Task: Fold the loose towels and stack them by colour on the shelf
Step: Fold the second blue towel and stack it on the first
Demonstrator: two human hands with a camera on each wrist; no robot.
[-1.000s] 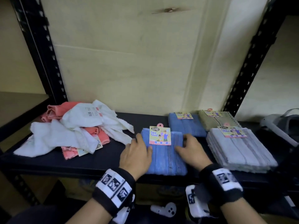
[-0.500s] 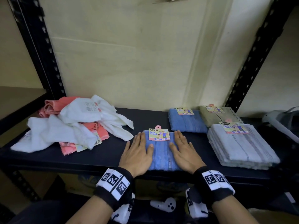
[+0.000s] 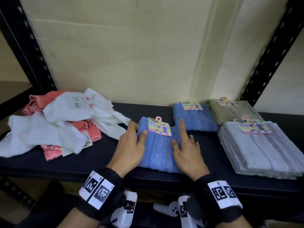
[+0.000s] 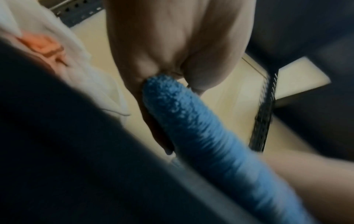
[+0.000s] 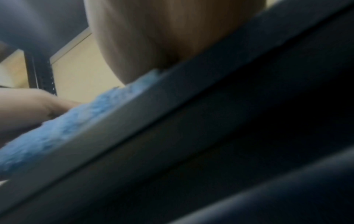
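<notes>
A folded blue towel (image 3: pixel 156 150) with a paper label (image 3: pixel 159 128) lies at the front middle of the black shelf (image 3: pixel 98 155). My left hand (image 3: pixel 136 134) grips its left edge, thumb on top and fingers wrapped round the side. In the left wrist view the blue towel (image 4: pixel 191 121) runs between the thumb and fingers of my left hand (image 4: pixel 172 53). My right hand (image 3: pixel 182 140) holds the right edge, thumb on top, index finger straight, the other fingers bent down beside it. In the right wrist view the palm of my right hand (image 5: pixel 162 37) rests on the blue towel (image 5: pixel 67 125).
A loose heap of white and pink towels (image 3: pixel 54 122) fills the shelf's left side. Behind the hands sits a folded blue towel (image 3: pixel 195 119), with an olive one (image 3: pixel 233 111) beside it. A grey-white stack (image 3: pixel 259 148) lies front right. Black uprights (image 3: pixel 271 55) frame the bay.
Half a second ago both hands lay flat on the blue towel. Now the left fingers have curled round its left edge and the right hand has shifted to the right edge, index finger raised.
</notes>
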